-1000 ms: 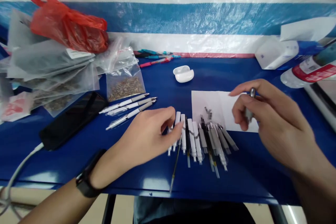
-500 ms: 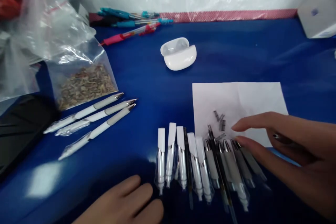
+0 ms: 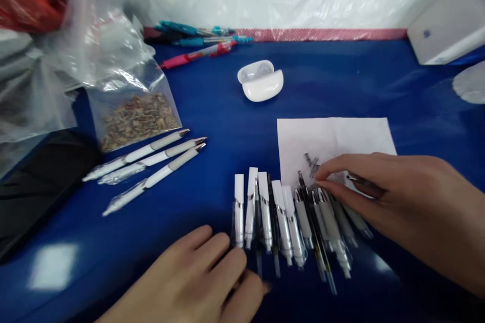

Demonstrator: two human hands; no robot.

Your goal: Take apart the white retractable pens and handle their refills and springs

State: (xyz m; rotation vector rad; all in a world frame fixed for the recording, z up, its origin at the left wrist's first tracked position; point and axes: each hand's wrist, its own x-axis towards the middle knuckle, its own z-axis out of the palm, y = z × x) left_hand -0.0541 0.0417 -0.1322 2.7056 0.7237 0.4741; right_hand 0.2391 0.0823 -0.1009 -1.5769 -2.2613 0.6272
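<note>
1. Three seemingly whole white pens lie on the blue tabletop, apart from the other items.
2. Left hand: grip open and empty, beside the lower end of the row.
3. Pen parts: barrels, clear sleeves and refills lie side by side, separated.
4. Small metal pieces lie loose on a white paper sheet.
5. Right hand: fingers curved above the row; a dark item shows at them, grip undetermined.
</note>
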